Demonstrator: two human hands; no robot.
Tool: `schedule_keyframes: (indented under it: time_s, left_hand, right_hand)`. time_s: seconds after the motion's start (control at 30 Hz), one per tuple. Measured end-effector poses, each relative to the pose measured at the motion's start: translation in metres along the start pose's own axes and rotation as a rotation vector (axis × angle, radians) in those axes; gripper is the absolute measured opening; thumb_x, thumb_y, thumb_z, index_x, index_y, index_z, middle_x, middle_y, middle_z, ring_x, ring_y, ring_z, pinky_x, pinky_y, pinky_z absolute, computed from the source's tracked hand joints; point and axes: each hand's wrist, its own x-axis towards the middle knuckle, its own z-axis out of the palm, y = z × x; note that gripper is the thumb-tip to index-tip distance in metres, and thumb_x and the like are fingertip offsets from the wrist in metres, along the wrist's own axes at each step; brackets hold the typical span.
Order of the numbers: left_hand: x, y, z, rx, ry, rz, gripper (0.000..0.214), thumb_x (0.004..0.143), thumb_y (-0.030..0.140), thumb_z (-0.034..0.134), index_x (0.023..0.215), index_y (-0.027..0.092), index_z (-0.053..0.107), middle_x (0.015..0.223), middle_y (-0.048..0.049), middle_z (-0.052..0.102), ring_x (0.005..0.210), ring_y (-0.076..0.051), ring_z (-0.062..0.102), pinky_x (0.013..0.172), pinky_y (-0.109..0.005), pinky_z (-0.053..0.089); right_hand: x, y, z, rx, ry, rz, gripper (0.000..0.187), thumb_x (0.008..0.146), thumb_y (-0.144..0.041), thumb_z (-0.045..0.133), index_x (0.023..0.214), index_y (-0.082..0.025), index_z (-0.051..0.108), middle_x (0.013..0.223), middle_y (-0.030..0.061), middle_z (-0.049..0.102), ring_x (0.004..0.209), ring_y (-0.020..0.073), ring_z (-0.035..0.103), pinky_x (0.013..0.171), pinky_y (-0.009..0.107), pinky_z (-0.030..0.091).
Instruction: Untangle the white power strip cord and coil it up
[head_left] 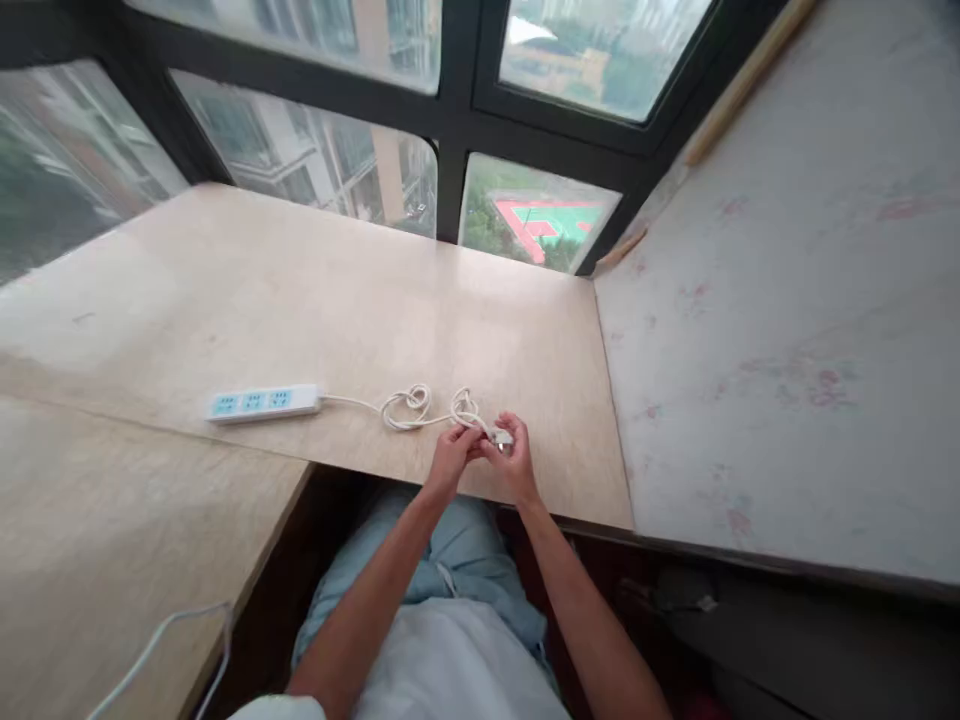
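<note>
Two bare forearms reach out over a lap in pale blue trousers [457, 560] and meet at the near edge of the tabletop [315, 300]. The left hand [450, 457] has its fingertips pinched together on a thin white cord [409, 406]. Touching it, the right hand [516, 462] is curled around the small white plug [502, 437] at the cord's end, fingers closed on it. Just beyond the knuckles the round, smooth cord lies in two loose, tangled loops. From there it runs left in a slack line to a flat white power strip [262, 402] with pale blue sockets, lying flat well left of the hands. The tabletop is a glossy beige slab, faintly veined like stone, with a lower wood-toned section at near left where another thin white cable [161, 630] curves off the edge. A pale panel [787, 330] with pinkish marks closes the right side. Behind, dark window frames [450, 120] hold panes showing buildings and a sports court far below.
</note>
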Motion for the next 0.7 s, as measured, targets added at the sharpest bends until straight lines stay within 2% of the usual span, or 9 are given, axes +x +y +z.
schedule_keyframes:
  time_s: [0.1, 0.2, 0.33, 0.5, 0.6, 0.7]
  left_hand:
    - [-0.004, -0.001, -0.002, 0.000, -0.017, -0.004, 0.035, 0.064, 0.035, 0.076, 0.080, 0.008, 0.063, 0.075, -0.0062, 0.067, 0.067, -0.012, 0.063, 0.067, -0.024, 0.053]
    - [-0.007, 0.000, -0.004, 0.010, -0.028, 0.011, 0.037, 0.065, 0.038, 0.076, 0.083, 0.008, 0.064, 0.078, -0.0073, 0.068, 0.070, -0.015, 0.065, 0.069, -0.027, 0.054]
    - [-0.009, 0.001, -0.005, 0.017, -0.004, 0.005, 0.042, 0.064, 0.040, 0.077, 0.088, 0.008, 0.064, 0.086, -0.0105, 0.070, 0.073, -0.019, 0.068, 0.068, -0.030, 0.056]
    - [-0.011, 0.003, -0.006, -0.046, 0.058, 0.020, 0.041, 0.063, 0.036, 0.077, 0.090, 0.007, 0.065, 0.091, -0.0130, 0.070, 0.077, -0.021, 0.069, 0.070, -0.032, 0.056]
    - [-0.012, 0.008, -0.007, -0.109, 0.133, 0.051, 0.040, 0.065, 0.033, 0.077, 0.094, 0.009, 0.064, 0.094, -0.0127, 0.070, 0.080, -0.020, 0.069, 0.071, -0.029, 0.055]
    - [-0.014, 0.016, -0.011, -0.121, 0.167, 0.050, 0.035, 0.068, 0.029, 0.074, 0.095, 0.009, 0.064, 0.094, -0.0128, 0.070, 0.080, -0.019, 0.069, 0.069, -0.027, 0.055]
  right_hand:
    - [0.000, -0.010, -0.009, -0.193, 0.018, -0.171, 0.034, 0.081, -0.027, 0.065, 0.112, -0.019, 0.056, 0.113, 0.0114, 0.056, 0.110, 0.0231, 0.053, 0.094, 0.043, 0.047]
    - [0.001, -0.019, -0.012, -0.345, 0.020, -0.314, 0.015, 0.083, -0.022, 0.062, 0.098, -0.019, 0.064, 0.109, 0.0109, 0.057, 0.107, 0.0223, 0.054, 0.092, 0.041, 0.047]
    - [0.001, -0.027, -0.007, -0.447, 0.091, -0.408, 0.013, 0.083, -0.018, 0.062, 0.094, -0.019, 0.068, 0.106, 0.0105, 0.061, 0.102, 0.0214, 0.056, 0.087, 0.039, 0.049]
    - [-0.005, -0.025, 0.003, -0.422, 0.238, -0.357, 0.012, 0.082, -0.020, 0.064, 0.091, -0.019, 0.071, 0.105, 0.0108, 0.062, 0.102, 0.0217, 0.057, 0.087, 0.039, 0.050]
    - [-0.009, -0.020, 0.009, -0.369, 0.327, -0.263, 0.012, 0.082, -0.024, 0.064, 0.088, -0.017, 0.073, 0.104, 0.0118, 0.063, 0.101, 0.0223, 0.058, 0.086, 0.040, 0.051]
    - [-0.011, -0.017, 0.014, -0.245, 0.351, -0.112, 0.015, 0.082, -0.027, 0.063, 0.086, -0.015, 0.071, 0.097, 0.0116, 0.064, 0.091, 0.0206, 0.061, 0.077, 0.035, 0.053]
